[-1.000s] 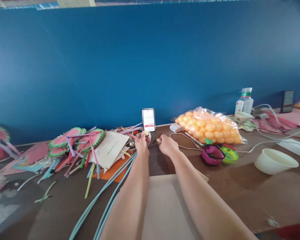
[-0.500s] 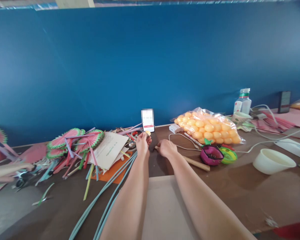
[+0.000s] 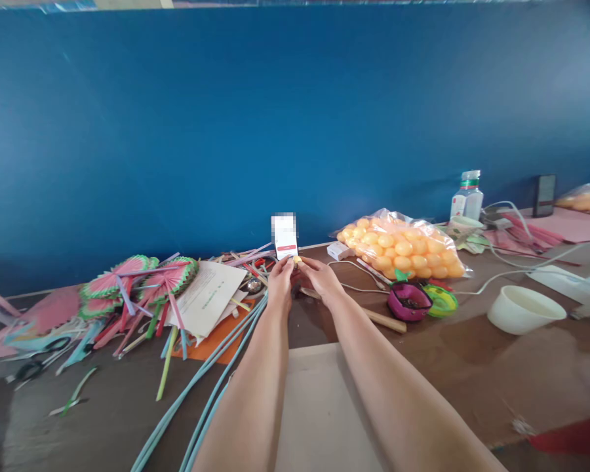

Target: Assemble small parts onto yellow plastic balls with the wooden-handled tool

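Note:
My left hand [image 3: 279,287] and my right hand [image 3: 323,280] meet in front of an upright phone [image 3: 286,248] with a lit screen. Between their fingertips is a small yellow piece [image 3: 297,260], too small to name more exactly; both hands are closed on it. A wooden stick [image 3: 386,320] lies on the table, partly hidden by my right wrist. Close to my left hand are a shiny round metal thing [image 3: 254,285] and long pale-blue strips [image 3: 211,367].
Pink and green folded paper fans [image 3: 172,278] and white sheets [image 3: 209,295] lie left. To the right are a bag of yellow-orange balls [image 3: 398,249], a purple container [image 3: 407,305], a white bowl [image 3: 526,314], cables and a bottle [image 3: 467,196]. A blue wall [image 3: 295,118] stands behind.
My right hand has lifted from the table and come to the yellow piece at my left fingertips. Another person's hand at the far left is gone from view.

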The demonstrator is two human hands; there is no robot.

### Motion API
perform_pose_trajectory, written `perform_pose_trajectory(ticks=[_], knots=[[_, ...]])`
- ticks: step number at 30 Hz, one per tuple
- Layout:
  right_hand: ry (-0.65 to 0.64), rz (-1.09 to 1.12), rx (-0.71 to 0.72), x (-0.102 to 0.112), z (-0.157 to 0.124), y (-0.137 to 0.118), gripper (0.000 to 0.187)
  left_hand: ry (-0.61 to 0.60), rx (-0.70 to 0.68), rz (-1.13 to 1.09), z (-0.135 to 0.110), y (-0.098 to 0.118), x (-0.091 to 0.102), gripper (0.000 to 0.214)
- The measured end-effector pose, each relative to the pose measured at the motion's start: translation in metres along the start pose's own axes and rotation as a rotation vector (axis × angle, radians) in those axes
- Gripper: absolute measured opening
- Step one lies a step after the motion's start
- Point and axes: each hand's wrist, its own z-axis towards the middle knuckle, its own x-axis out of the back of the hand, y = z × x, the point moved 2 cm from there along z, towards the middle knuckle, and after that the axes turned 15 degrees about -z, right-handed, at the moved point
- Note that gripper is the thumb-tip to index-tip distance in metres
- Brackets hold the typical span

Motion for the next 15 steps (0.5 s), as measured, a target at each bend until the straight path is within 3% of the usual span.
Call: perform_pose_trajectory(ticks=[15], knots=[[0.056, 0.086, 0.045, 0.001, 0.009, 0.011, 0.03, -0.088, -0.032, -0.039, 0.002, -0.003, -0.002, 0.039]])
